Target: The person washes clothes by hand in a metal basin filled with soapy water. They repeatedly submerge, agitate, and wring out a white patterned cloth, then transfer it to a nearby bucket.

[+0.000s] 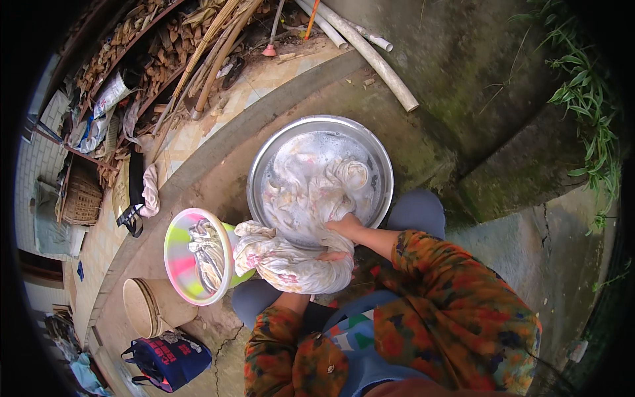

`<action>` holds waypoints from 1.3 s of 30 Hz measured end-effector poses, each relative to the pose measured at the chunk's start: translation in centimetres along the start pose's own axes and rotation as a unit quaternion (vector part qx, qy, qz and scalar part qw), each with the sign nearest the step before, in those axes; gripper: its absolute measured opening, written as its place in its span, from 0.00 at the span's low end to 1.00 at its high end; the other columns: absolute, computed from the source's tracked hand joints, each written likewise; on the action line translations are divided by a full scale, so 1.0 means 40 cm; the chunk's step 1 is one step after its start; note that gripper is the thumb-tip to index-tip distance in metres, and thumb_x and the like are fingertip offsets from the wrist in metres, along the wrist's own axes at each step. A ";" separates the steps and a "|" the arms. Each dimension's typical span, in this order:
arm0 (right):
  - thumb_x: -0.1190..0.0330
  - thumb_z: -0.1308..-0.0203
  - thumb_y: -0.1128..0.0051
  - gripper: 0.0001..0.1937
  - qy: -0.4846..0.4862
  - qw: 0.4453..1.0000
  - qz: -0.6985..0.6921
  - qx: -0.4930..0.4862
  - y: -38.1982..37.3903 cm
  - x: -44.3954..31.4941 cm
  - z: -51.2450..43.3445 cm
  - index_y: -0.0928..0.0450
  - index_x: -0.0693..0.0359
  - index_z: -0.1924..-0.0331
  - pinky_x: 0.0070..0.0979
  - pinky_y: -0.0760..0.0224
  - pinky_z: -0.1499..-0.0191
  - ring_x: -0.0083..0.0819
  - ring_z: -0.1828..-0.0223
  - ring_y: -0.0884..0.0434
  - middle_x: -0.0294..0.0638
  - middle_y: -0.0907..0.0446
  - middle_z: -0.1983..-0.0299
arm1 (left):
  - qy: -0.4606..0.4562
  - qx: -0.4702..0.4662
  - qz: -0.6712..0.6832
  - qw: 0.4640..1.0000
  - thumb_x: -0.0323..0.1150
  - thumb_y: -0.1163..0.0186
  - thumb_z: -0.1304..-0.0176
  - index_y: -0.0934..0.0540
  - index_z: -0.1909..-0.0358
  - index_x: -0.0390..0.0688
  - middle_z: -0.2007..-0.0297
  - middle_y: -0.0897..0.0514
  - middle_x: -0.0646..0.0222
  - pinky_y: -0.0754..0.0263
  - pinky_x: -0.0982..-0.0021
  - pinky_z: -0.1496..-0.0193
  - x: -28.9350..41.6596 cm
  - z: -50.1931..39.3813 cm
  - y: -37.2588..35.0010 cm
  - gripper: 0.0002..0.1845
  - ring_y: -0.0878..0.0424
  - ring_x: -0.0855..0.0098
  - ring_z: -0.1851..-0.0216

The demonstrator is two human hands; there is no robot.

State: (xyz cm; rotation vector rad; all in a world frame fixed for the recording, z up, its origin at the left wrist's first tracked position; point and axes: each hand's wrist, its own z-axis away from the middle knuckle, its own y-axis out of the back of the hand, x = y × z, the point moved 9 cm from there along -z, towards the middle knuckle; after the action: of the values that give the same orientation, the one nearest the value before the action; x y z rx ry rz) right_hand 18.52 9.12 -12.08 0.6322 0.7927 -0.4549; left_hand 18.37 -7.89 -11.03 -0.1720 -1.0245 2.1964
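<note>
A wide metal basin (pixel 383 149) stands on the ground before me, holding cloudy, sudsy water. A large wet white cloth with pink and yellowish patterning (pixel 292 265) is bunched up; part lies in the water and part hangs over the near rim. My right hand (pixel 346 226) grips a twisted stretch of it at the basin's near right edge. Beneath the lifted bundle is my left hand (pixel 332 256), mostly hidden by the fabric, with some fingers showing around it. The bundle's left end reaches the side of a colourful plastic bucket (pixel 227 263).
That bucket has crumpled cloth (pixel 206 255) inside. Farther left are a beige bucket (pixel 173 300) and a dark blue bag (pixel 173 360). A raised tiled ledge (pixel 198 144) curves behind them, with stacked firewood (pixel 163 44). Pale pipes (pixel 377 64) lie beyond the basin.
</note>
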 end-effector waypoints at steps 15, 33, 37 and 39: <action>0.50 0.60 0.27 0.39 -0.042 0.993 -0.109 -0.017 -0.029 0.034 -0.017 0.22 0.84 0.55 0.31 0.23 0.54 0.41 0.54 0.15 0.59 0.17 0.55 | -0.095 -0.014 -0.054 0.994 0.36 0.37 0.37 0.32 0.36 0.41 0.47 0.19 0.56 0.23 0.59 0.45 0.058 0.001 0.024 0.28 0.19 0.59 0.47; 0.52 0.53 0.28 0.38 -0.029 0.975 -0.218 -0.001 -0.052 0.033 -0.022 0.24 0.82 0.49 0.32 0.23 0.53 0.42 0.53 0.16 0.57 0.17 0.52 | -0.235 0.152 -0.015 0.960 0.30 0.32 0.44 0.44 0.25 0.48 0.49 0.19 0.54 0.22 0.63 0.50 0.093 0.017 0.096 0.45 0.17 0.61 0.53; 0.53 0.52 0.29 0.38 -0.039 0.958 -0.282 0.026 -0.050 0.012 -0.035 0.25 0.83 0.48 0.31 0.24 0.51 0.40 0.51 0.17 0.58 0.19 0.50 | -0.324 0.228 -0.092 0.914 0.27 0.29 0.49 0.52 0.22 0.53 0.47 0.20 0.51 0.22 0.62 0.49 0.165 0.080 0.120 0.55 0.17 0.60 0.51; 0.53 0.51 0.29 0.38 -0.043 0.945 -0.323 0.027 -0.057 -0.003 -0.043 0.26 0.83 0.47 0.31 0.25 0.50 0.40 0.50 0.17 0.58 0.19 0.49 | -0.394 0.189 -0.144 0.888 0.25 0.27 0.53 0.61 0.21 0.53 0.47 0.21 0.47 0.22 0.61 0.52 0.213 0.096 0.101 0.63 0.16 0.60 0.54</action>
State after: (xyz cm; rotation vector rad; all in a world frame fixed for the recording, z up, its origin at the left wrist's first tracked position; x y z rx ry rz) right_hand 16.23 8.62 -13.71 0.3859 0.8999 -1.0985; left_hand 8.32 -6.59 -9.94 1.0618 -0.9027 2.1439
